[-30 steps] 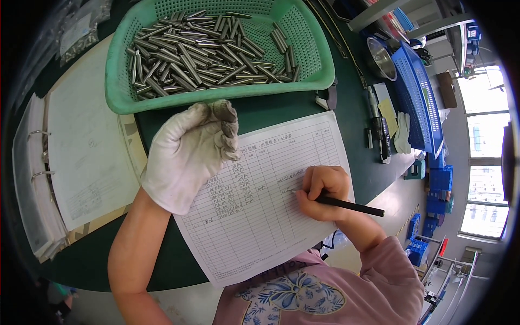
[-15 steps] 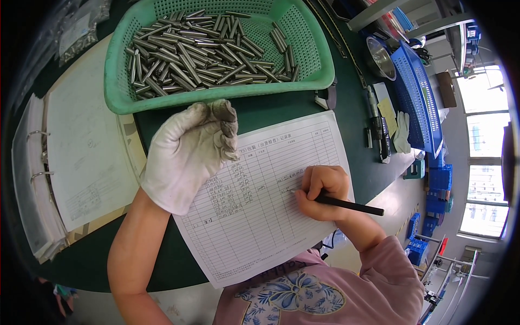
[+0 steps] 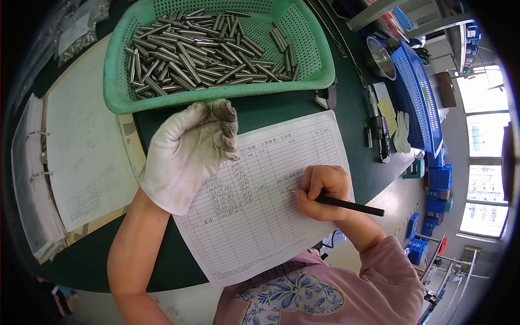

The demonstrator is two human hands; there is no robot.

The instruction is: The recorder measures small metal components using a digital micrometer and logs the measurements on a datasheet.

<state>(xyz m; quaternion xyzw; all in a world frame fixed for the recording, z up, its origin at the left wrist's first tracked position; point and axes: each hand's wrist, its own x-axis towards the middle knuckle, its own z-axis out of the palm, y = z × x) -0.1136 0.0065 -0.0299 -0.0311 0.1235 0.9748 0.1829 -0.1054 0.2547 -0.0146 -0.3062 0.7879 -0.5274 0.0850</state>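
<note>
My left hand (image 3: pixel 181 157) wears a white work glove with grey, soiled fingertips. It rests on the left part of a printed record sheet (image 3: pixel 260 227), loosely curled and open, with nothing visible in it. Bare, my right hand (image 3: pixel 324 192) is closed round a black pen (image 3: pixel 352 205), its tip at the sheet's right half. Handwritten entries fill several rows of the sheet's table; part of it is hidden under the glove. Just beyond the glove stands a green plastic basket (image 3: pixel 216 96) holding many short metal pins (image 3: pixel 189 54).
An open ring binder (image 3: pixel 81 162) with drawings lies at the left. To the right are a micrometer (image 3: pixel 326 100), a dark measuring tool (image 3: pixel 383 135), a white glove (image 3: pixel 401 132), a metal bowl (image 3: pixel 380 58) and a blue basket (image 3: pixel 414 97). A bag (image 3: pixel 81 32) sits far left.
</note>
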